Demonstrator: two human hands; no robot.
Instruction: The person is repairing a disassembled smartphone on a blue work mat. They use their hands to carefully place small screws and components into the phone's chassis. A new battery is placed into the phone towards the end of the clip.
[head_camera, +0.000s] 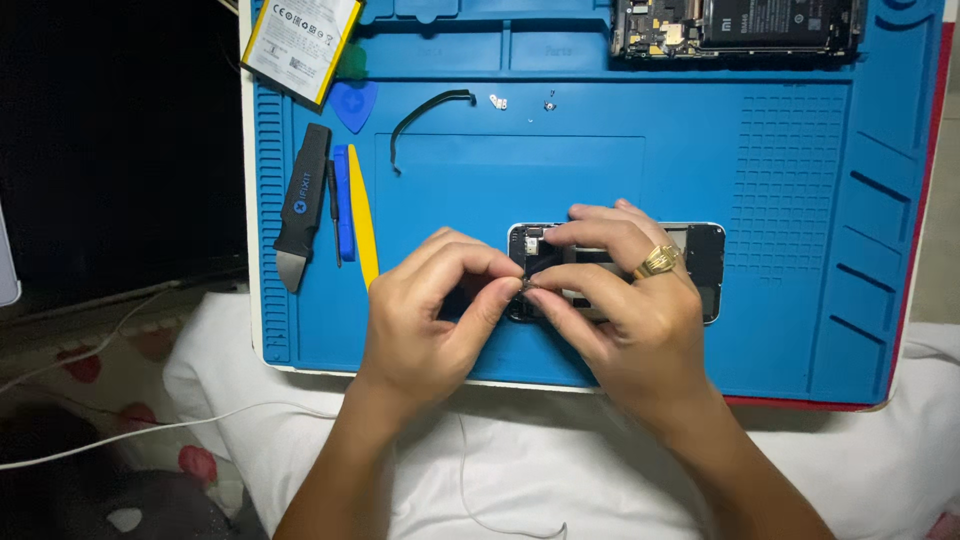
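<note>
An opened phone frame (700, 262) lies a little right of the centre of the picture, on a blue repair mat (800, 200). At the left end of the frame both hands meet over a small dark part (527, 287); it is too small to tell what it is. The left hand (425, 315) has its thumb and forefinger pressed together on this part, and the right hand (625, 310), with a gold ring (656, 261), pinches it from the other side while its other fingers rest on the frame. In the left part of the mat lie a black pry tool (300, 205), a blue spudger (343, 205) and a yellow pick (363, 215). In the upper left lies a battery (300, 42), in the upper right a second opened phone (735, 27).
</note>
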